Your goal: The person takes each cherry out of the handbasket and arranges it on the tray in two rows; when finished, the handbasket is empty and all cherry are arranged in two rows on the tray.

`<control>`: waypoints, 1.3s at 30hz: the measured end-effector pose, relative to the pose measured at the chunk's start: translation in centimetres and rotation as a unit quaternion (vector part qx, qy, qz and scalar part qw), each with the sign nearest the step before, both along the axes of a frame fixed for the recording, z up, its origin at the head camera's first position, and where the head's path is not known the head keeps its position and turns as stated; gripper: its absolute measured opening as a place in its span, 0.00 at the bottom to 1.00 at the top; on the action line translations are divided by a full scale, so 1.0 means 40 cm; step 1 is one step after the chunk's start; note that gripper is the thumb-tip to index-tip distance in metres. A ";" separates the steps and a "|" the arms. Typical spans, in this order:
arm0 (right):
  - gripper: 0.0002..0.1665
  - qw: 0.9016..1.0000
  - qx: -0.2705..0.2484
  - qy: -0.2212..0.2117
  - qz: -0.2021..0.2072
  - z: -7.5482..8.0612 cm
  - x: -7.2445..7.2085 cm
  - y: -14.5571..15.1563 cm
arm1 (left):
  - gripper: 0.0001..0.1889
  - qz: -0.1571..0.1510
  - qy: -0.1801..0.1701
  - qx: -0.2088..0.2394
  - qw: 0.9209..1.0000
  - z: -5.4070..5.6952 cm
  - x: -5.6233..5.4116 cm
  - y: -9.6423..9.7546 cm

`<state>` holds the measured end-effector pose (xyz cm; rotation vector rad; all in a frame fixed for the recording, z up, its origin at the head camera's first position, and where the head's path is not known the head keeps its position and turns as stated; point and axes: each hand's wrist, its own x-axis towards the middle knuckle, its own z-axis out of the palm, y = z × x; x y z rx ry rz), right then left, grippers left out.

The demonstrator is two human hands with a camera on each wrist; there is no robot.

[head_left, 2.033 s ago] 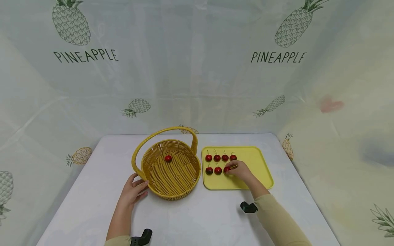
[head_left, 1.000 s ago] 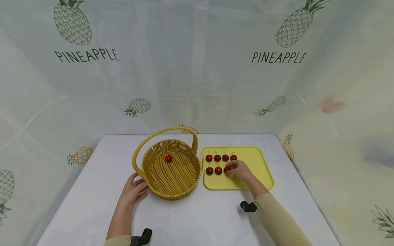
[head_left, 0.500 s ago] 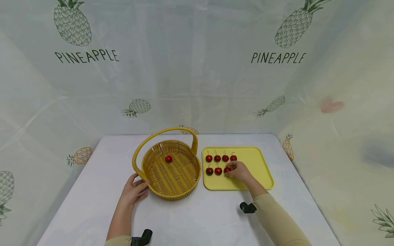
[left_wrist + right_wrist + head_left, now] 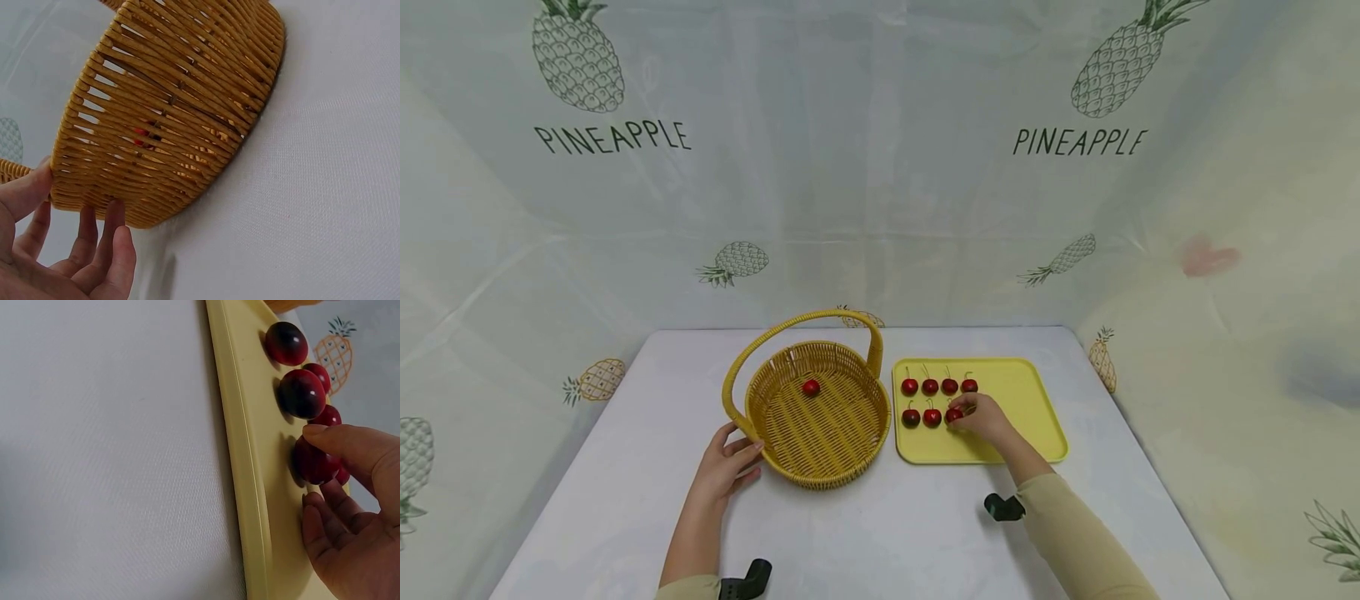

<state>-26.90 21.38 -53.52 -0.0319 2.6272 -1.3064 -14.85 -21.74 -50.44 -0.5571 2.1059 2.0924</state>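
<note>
A yellow woven basket (image 4: 823, 446) with a tall handle (image 4: 797, 319) stands on the table, one red cherry (image 4: 810, 388) inside it. My left hand (image 4: 721, 468) holds the basket's rim near the foot of the handle; in the left wrist view the thumb lies at the rim and the fingertips (image 4: 114, 212) against the woven side. To the right, two rows of cherries sit on a yellow tray (image 4: 1026, 417). My right hand (image 4: 987, 417) pinches the rightmost cherry (image 4: 314, 462) of the front row between thumb and fingers, close over the tray. That cherry is partly hidden by the thumb.
Two more cherries, a dark one (image 4: 911, 417) and a red one (image 4: 932, 417), lie left of the pinched one. Behind them is a row of several cherries with stems (image 4: 929, 387). A pineapple-print curtain (image 4: 865, 183) hangs behind the white table (image 4: 865, 542).
</note>
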 end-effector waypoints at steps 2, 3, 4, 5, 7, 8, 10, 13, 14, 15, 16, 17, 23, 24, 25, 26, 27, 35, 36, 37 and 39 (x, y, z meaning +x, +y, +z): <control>0.18 1.000 0.003 -0.001 0.001 0.003 0.001 0.000 | 0.38 0.000 0.001 0.000 1.000 0.000 0.000 0.000; 0.18 1.000 0.004 0.000 0.003 0.005 0.001 0.000 | 0.38 0.000 0.001 0.000 1.000 -0.001 -0.001 0.000; 0.18 1.000 0.006 -0.001 0.004 0.006 0.001 0.000 | 0.38 0.000 0.001 0.000 1.000 -0.001 -0.001 0.000; 0.18 1.000 0.009 -0.001 0.004 0.009 0.001 0.001 | 0.38 0.000 0.002 0.000 1.000 -0.001 -0.001 0.000; 0.18 1.000 0.013 -0.003 0.004 0.015 0.002 0.002 | 0.38 0.000 0.001 -0.001 1.000 -0.002 -0.002 -0.001; 0.17 1.000 0.014 -0.003 0.004 0.020 0.003 0.003 | 0.38 0.000 0.002 -0.001 1.000 -0.003 -0.002 -0.001; 0.18 1.000 0.012 -0.001 0.002 0.034 0.003 0.004 | 0.37 0.000 0.002 -0.002 1.000 -0.004 -0.003 -0.001; 0.18 1.000 0.004 0.010 0.011 0.061 0.005 0.000 | 0.37 0.002 0.001 -0.002 1.000 -0.003 -0.002 -0.001; 0.19 1.000 0.000 0.014 0.016 0.072 0.005 -0.003 | 0.36 0.002 0.000 -0.002 1.000 -0.003 -0.001 -0.001; 0.19 1.000 -0.002 0.019 0.023 0.084 0.006 -0.008 | 0.36 0.003 -0.001 -0.003 1.000 -0.003 0.000 -0.002; 0.19 0.999 -0.005 0.024 0.030 0.096 0.007 -0.014 | 0.36 0.003 -0.001 -0.003 1.000 -0.002 0.000 -0.002; 0.20 0.999 -0.010 0.029 0.037 0.108 0.008 -0.022 | 0.36 0.003 -0.001 -0.003 1.000 -0.002 0.000 -0.002; 0.21 0.994 -0.023 0.055 0.087 0.174 0.020 -0.088 | 0.37 0.001 -0.001 -0.003 1.000 -0.001 -0.001 0.000; 0.21 0.994 -0.022 0.057 0.096 0.183 0.023 -0.100 | 0.37 0.000 -0.001 -0.002 1.000 -0.002 -0.002 0.000; 0.21 0.993 -0.024 0.059 0.104 0.191 0.025 -0.112 | 0.37 -0.001 -0.001 -0.001 1.000 -0.002 -0.002 0.000; 0.21 0.992 -0.026 0.060 0.112 0.198 0.027 -0.124 | 0.38 -0.001 0.000 -0.001 1.000 -0.003 -0.003 0.000; 0.20 0.991 -0.028 0.059 0.119 0.204 0.029 -0.135 | 0.38 -0.001 0.000 -0.001 1.000 -0.003 -0.003 0.000; 0.19 0.983 -0.054 0.058 0.164 0.229 0.034 -0.219 | 0.37 0.003 0.001 -0.003 1.000 -0.005 -0.003 0.000; 0.18 0.982 -0.056 0.057 0.170 0.232 0.035 -0.229 | 0.37 0.003 0.001 -0.002 1.000 -0.005 -0.002 0.000; 0.18 0.982 -0.055 0.057 0.174 0.235 0.036 -0.240 | 0.37 0.004 0.000 -0.002 1.000 -0.005 -0.001 0.001; 0.17 0.979 -0.058 0.054 0.186 0.233 0.033 -0.259 | 0.37 0.006 -0.001 -0.001 1.000 -0.003 0.000 0.002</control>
